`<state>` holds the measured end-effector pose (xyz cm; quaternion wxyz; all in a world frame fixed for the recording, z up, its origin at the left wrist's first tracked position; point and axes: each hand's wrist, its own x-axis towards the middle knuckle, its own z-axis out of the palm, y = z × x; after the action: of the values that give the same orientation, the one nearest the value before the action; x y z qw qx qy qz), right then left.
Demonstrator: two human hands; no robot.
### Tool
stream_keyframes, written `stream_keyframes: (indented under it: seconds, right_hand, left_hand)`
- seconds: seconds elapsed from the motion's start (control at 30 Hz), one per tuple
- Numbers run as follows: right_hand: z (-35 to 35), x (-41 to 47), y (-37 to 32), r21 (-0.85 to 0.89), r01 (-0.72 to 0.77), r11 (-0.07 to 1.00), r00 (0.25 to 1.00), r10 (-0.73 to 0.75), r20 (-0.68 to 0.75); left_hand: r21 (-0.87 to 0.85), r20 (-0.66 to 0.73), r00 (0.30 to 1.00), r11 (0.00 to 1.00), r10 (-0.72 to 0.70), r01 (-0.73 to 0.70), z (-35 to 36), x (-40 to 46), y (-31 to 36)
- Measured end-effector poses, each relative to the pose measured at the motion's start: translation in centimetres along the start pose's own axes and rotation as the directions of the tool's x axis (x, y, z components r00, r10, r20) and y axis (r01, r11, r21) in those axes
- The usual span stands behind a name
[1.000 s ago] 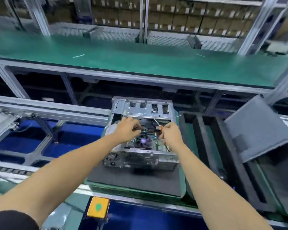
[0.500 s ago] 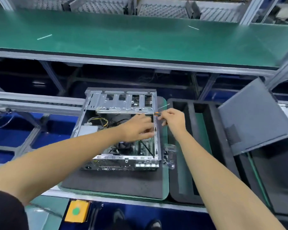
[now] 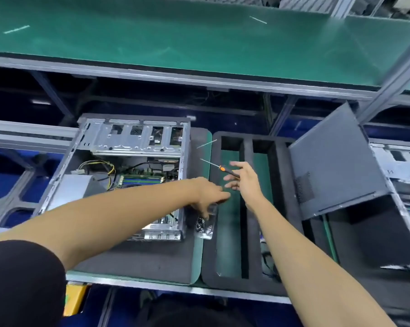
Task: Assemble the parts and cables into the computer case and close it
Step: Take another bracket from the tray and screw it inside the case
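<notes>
Green matting (image 3: pixel 206 251) underlies the case (image 3: pixel 128 175); left hand (image 3: pixel 208 194) pinches a bag (image 3: pixel 205 223), right hand (image 3: pixel 243 178) a screwdriver (image 3: pixel 223 168).

bare metal case (image 3: pixel 138 138), matt foam tray (image 3: pixel 246 208)

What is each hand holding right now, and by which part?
The right hand holds the thin orange-collared black-handled screwdriver by its handle. The left hand reaches down to the clear plastic screw bag; its hold is unclear.

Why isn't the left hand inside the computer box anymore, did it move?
Yes. The left hand has moved right, out of the open computer case and past its right wall. It now reaches down to the small clear bag of screws lying beside the case.
</notes>
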<state>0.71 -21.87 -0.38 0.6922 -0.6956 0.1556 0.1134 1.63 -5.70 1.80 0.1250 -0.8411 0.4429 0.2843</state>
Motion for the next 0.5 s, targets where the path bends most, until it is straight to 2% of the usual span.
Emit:
stream_keyframes:
  seconds: [0.07, 0.13, 0.23, 0.4, 0.5]
  right_hand:
    - [-0.9, 0.2, 0.8, -0.036, -0.001, 0.999, 0.999, 0.003, 0.054]
    - [-1.2, 0.5, 1.8, -0.053, -0.02, 0.998, 0.996, 0.024, 0.081]
    - [-0.9, 1.0, 3.4, -0.107, -0.056, 0.993, 0.994, 0.065, 0.086]
    - [0.4, 1.1, 5.4, -0.191, -0.018, 0.981, 0.994, 0.038, 0.101]
    - [1.1, 1.1, 5.9, -0.149, -0.052, 0.988, 0.994, 0.065, 0.087]
  left_hand:
    - [-0.149, 0.004, 1.0, 0.989, -0.004, 0.005, 0.0, 0.4, -0.3]
    - [-0.22, -0.012, 0.999, 0.975, -0.034, 0.03, -0.1, 0.3, -0.7]
    - [-0.19, -0.141, 0.983, 0.978, -0.114, 0.087, -0.4, 0.2, -1.6]
    - [-0.101, -0.384, 0.886, 0.966, -0.259, 0.239, 0.4, 0.5, -2.8]
    - [-0.102, -0.425, 0.834, 0.934, -0.352, 0.342, 1.1, 0.9, -2.7]
